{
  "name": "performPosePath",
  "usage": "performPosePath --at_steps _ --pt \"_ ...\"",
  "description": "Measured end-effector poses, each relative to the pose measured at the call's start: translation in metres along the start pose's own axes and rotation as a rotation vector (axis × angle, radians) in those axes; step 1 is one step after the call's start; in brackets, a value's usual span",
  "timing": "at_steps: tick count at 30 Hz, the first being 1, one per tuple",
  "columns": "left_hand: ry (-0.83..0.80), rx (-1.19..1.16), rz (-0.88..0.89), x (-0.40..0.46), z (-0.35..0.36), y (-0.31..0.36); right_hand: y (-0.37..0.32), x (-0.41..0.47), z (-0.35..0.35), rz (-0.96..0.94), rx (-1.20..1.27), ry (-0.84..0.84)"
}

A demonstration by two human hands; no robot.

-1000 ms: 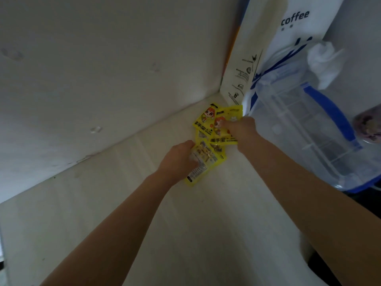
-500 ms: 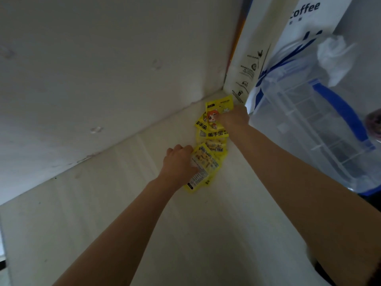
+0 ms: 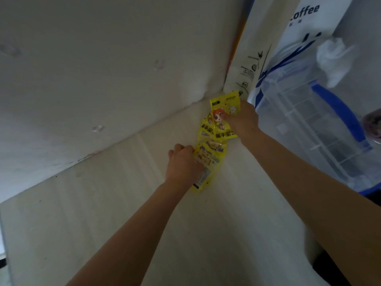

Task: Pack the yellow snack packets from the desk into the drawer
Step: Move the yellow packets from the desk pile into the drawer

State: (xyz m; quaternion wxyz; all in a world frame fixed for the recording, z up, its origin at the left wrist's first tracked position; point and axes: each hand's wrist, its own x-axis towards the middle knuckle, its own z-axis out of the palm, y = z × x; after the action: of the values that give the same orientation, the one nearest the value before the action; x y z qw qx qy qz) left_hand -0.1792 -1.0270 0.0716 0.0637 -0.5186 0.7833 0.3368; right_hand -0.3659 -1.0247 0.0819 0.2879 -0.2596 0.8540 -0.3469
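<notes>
Hands at the bench's (image 3: 115, 213) far corner — left hand (image 3: 182, 165) gripping near yellow snack packets (image 3: 208, 159), right hand (image 3: 243, 118) pinching the far yellow packet (image 3: 224, 108), clear bin (image 3: 313, 129) just right.

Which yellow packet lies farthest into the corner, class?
The packet with the cartoon figure, pinched by the right hand. It sits by the white coffee bag; the others trail toward the left hand.

Left arm: bare, stretched forward from the lower left.
Left hand (image 3: 182, 165): fingers curled, knuckles up, gripping.
Right arm: bare, reaching in from the right.
Right hand (image 3: 244, 119): fingers pinching, slightly farther forward.
</notes>
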Motion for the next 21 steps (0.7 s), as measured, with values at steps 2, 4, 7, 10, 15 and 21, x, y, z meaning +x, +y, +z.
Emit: performPosePath --at_steps 2,4,7,10,15,21 --pt "0.010 -0.008 0.006 0.000 0.004 0.007 0.010 -0.005 -0.002 0.044 0.032 -0.010" --pt "0.004 -0.013 -0.006 0.001 0.009 0.013 0.020 -0.008 -0.002 0.138 0.090 0.017" --pt "-0.037 -0.022 -0.052 0.002 0.015 0.018 0.027 -0.013 0.001 0.268 0.279 -0.025" --pt "-0.053 -0.064 -0.072 0.002 0.016 0.022 0.031 -0.013 0.007 0.342 0.354 -0.055" --pt "-0.035 -0.093 -0.049 -0.001 0.012 0.019 0.042 -0.004 0.014 0.372 0.367 -0.058" --pt "-0.055 -0.133 -0.054 -0.004 0.005 0.008 0.034 -0.005 0.010 0.364 0.352 -0.084"
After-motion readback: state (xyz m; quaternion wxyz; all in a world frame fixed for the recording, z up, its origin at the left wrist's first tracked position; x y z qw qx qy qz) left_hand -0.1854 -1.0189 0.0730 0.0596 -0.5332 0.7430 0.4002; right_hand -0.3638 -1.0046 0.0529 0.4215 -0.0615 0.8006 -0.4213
